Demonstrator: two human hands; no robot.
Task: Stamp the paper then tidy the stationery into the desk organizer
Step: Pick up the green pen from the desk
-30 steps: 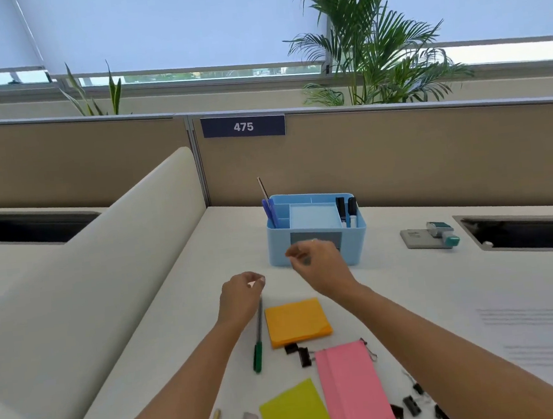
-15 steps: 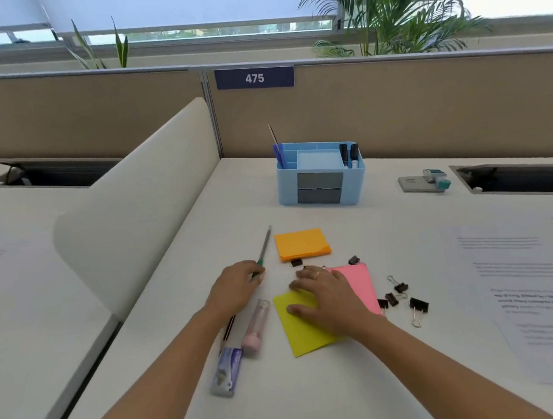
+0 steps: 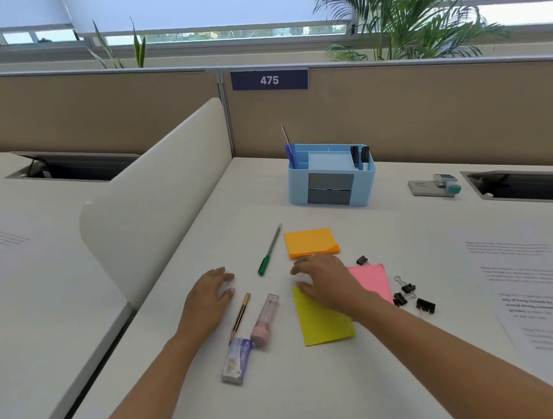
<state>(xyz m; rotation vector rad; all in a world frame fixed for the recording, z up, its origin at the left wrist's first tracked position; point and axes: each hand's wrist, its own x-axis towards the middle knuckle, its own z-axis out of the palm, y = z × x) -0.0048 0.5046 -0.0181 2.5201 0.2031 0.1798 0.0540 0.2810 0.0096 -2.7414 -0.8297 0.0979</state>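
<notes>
The white desk (image 3: 319,391) carried everything. The printed paper (image 3: 539,288) lay at three o'clock. The blue organizer (image 3: 331,178) stood at twelve, the stamp (image 3: 435,185) toward one. The yellow pad (image 3: 326,322) lay centre, the orange pad (image 3: 310,241) beyond it. The right hand (image 3: 329,283) rested spread over the yellow and pink pads (image 3: 373,277), gripping nothing. The left hand (image 3: 209,298) lay flat, open, at nine. The green pen (image 3: 269,252) lay between them; binder clips (image 3: 412,296) sat toward three.

The room is bright. Daylight comes in through the window (image 3: 217,34) at the back. Shadows on the desk (image 3: 319,391) are soft and faint. The printed paper (image 3: 543,291) looks blurry. Straight lines bend near the picture's edges.
</notes>
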